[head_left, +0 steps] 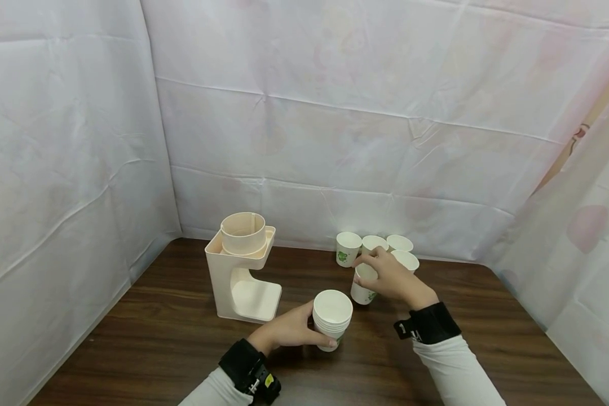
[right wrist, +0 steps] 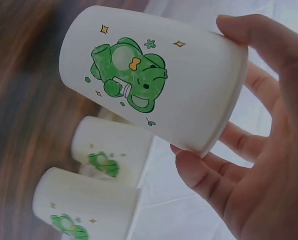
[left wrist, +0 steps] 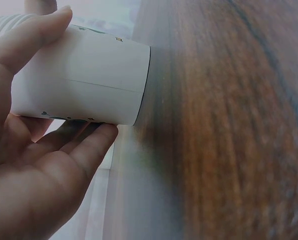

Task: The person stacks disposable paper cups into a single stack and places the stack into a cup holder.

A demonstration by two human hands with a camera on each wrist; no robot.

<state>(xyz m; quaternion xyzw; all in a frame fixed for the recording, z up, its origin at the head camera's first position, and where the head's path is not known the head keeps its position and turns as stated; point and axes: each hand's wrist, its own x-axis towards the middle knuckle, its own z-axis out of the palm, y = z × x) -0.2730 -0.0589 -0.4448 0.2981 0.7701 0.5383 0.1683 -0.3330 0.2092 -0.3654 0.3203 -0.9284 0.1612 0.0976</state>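
Observation:
My left hand (head_left: pixel 295 327) grips a stack of nested white paper cups (head_left: pixel 332 318) from the left side. In the left wrist view the base of the stacked cups (left wrist: pixel 104 75) is close to the wooden tabletop. My right hand (head_left: pixel 389 275) holds a single paper cup (head_left: pixel 361 293) by its rim, thumb and fingers on opposite sides. The right wrist view shows a green cartoon bear with small stars on this cup (right wrist: pixel 188 65). Behind it are several more single cups, among them one at the back left (head_left: pixel 348 249) and one close to the right hand (head_left: pixel 407 260).
Left of the stack stands a cream plastic stand (head_left: pixel 222 287) with a round open cylinder (head_left: pixel 243 243) on top and a flat base plate (head_left: pixel 257 299). Pale fabric sheets (head_left: pixel 304 141) hang along the back and sides of the dark wooden table (head_left: pixel 147 338).

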